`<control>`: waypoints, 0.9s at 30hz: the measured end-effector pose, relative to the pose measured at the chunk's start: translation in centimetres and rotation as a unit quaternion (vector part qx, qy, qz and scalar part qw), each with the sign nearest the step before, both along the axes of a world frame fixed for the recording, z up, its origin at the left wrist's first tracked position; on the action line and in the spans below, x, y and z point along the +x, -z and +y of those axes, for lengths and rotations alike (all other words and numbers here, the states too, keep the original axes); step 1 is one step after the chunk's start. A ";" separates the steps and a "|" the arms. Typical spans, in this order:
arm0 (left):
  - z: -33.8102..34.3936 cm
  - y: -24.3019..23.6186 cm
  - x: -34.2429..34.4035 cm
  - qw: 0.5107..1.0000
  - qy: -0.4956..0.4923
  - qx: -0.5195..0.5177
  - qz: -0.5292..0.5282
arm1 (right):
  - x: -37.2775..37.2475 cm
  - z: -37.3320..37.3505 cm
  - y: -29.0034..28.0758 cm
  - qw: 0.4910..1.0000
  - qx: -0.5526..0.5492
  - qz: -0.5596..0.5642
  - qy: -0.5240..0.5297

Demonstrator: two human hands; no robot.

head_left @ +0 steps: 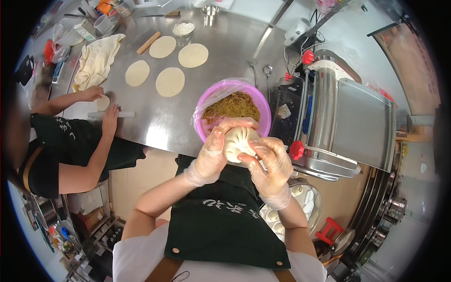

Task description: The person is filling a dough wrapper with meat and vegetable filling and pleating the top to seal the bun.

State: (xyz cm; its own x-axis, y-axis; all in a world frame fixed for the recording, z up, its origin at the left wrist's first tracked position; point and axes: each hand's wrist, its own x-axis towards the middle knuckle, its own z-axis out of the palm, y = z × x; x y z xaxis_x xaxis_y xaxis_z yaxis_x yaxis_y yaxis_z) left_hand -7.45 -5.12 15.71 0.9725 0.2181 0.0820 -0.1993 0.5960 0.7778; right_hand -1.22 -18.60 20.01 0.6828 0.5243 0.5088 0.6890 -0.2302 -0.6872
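A pleated white bun [238, 141] is held up in front of me, above the near edge of the pink bowl [266, 110]. My left hand [212, 150], in a clear plastic glove, cups it from the left and from behind. Thumb and fingers of my gloved right hand [269, 164] pinch the gathered dough at its right side. Chopped brownish-green filling [232, 108] lies in the bowl, and clear plastic film [221, 89] covers part of its rim. Below my right wrist, a round steamer [317, 202] holds several pleated buns [272, 215].
Several flat dough rounds [170, 82] lie on the steel table [155, 113]. At left a co-worker's hands [110, 117] work with a pale rolling pin [123, 114] and a small dough piece [102, 102]. A dough-rolling machine [324, 113] stands right; two spoons [268, 70] lie behind the bowl.
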 end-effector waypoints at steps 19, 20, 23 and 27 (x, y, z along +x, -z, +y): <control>4.7 -1.5 -5.4 0.995 -0.062 0.072 -0.029 | -7.1 5.2 -1.3 0.996 0.030 -0.080 0.035; 6.3 -1.6 -6.3 0.995 0.014 0.094 -0.007 | -7.6 5.4 -0.9 0.996 0.030 -0.076 0.033; 10.4 1.4 -9.3 0.975 0.203 0.050 0.074 | -10.0 5.3 2.2 0.987 -0.040 0.000 -0.155; 10.6 11.7 -15.9 0.888 0.323 -0.153 0.288 | -15.4 6.5 12.0 0.980 -0.075 0.011 -0.186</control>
State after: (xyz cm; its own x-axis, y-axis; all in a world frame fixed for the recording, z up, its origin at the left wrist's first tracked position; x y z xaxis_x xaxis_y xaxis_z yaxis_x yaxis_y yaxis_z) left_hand -23.38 5.50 4.00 0.7642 -0.4744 -0.4369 0.6399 0.6424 0.4217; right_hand -16.58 -12.06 8.05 0.4396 0.8070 0.3942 0.7296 -0.0648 -0.6808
